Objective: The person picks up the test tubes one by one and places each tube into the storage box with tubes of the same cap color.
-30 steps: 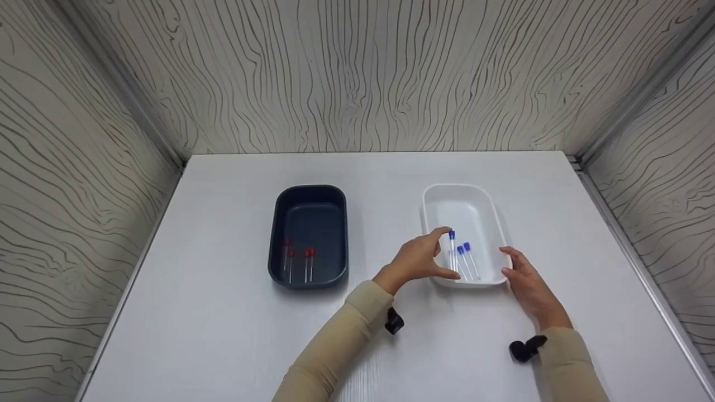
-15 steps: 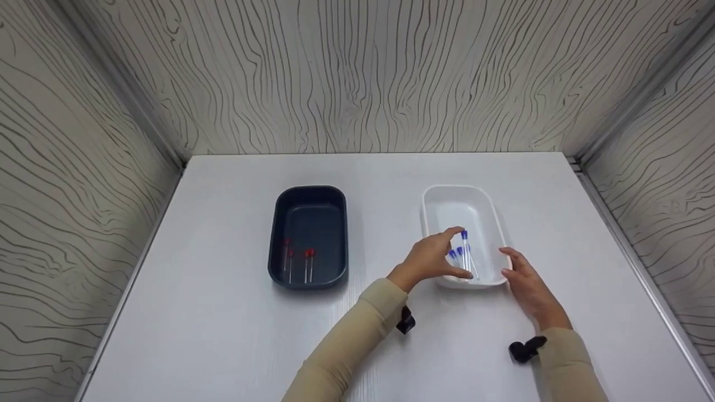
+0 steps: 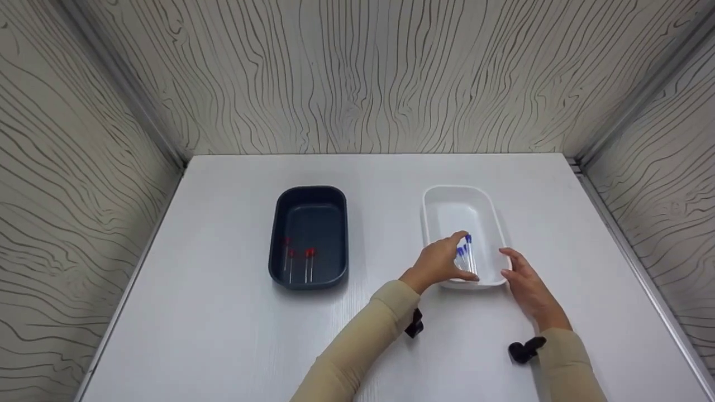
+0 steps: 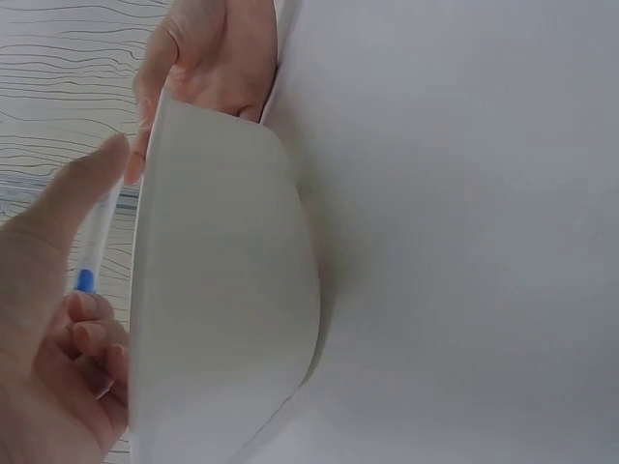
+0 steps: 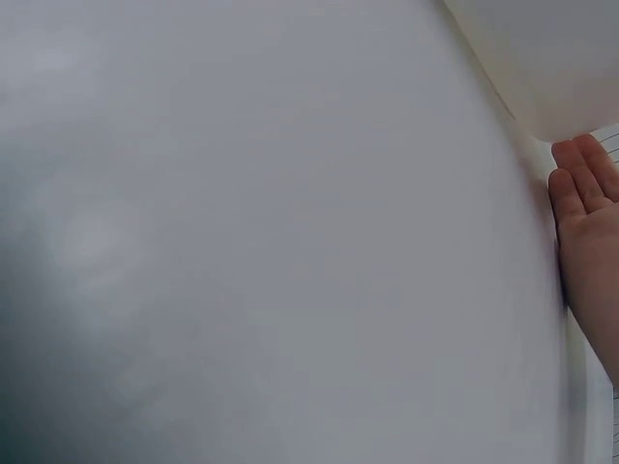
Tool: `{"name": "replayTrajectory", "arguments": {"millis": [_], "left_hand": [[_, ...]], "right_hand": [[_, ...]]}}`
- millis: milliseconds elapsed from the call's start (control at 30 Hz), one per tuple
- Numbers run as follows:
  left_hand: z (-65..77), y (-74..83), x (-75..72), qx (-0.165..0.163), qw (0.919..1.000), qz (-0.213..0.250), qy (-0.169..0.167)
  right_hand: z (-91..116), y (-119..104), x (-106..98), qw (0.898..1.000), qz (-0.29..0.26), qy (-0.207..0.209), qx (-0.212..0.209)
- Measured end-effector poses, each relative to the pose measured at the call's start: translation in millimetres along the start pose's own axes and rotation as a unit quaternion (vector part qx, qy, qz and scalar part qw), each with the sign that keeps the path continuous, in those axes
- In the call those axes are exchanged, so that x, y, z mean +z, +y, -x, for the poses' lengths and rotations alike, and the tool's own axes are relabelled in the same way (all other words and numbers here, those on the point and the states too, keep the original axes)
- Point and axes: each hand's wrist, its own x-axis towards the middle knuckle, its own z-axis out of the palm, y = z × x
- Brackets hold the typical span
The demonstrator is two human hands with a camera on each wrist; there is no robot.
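Observation:
Over the white tray (image 3: pixel 461 212), my left hand (image 3: pixel 437 262) holds a clear tube with a blue cap (image 3: pixel 470 257) lengthwise between thumb and index finger. The same blue-capped tube (image 4: pixel 95 237) shows in the left wrist view, the thumb at its bottom end and the cap by the fingers. Other blue-capped tubes (image 3: pixel 460 252) lie in the tray, partly hidden by my left hand. At the tray's right rim, my right hand (image 3: pixel 533 290) grips the edge with thumb and fingers. The right wrist view shows its fingers (image 5: pixel 585 184) against the tray's outer side.
To the left stands a dark blue tray (image 3: pixel 315 223) with several red-capped tubes (image 3: pixel 310 262) near its front end. Both trays rest on a white table (image 3: pixel 223 335). Wood-patterned panels (image 3: pixel 363 78) rise behind and on both sides.
My left hand has moved right across the white tray, carrying the blue-capped tube, and lowered it slightly toward the other tubes. My right hand has stayed at the rim.

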Motion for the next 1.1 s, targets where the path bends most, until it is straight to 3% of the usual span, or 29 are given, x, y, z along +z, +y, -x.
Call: {"name": "replayTrajectory", "arguments": {"millis": [200,633,900,1100], "left_hand": [[-3.4,2.0,4.1,-0.012,0.9996,-0.026,0.008],[-11.8,10.6,16.0,-0.052,0.9931,-0.104,-0.011],[-14.1,15.1,20.0,-0.072,0.9840,-0.162,-0.017],[-14.3,15.5,23.7,-0.081,0.9812,-0.175,-0.011]], "right_hand": [[0.5,0.5,-0.5,1.000,-0.009,-0.005,-0.010],[1.5,1.2,0.8,1.000,-0.006,0.005,-0.019],[1.7,-0.9,1.3,1.000,-0.023,0.003,-0.011],[0.8,-0.2,2.4,1.000,-0.018,0.008,-0.015]]}}
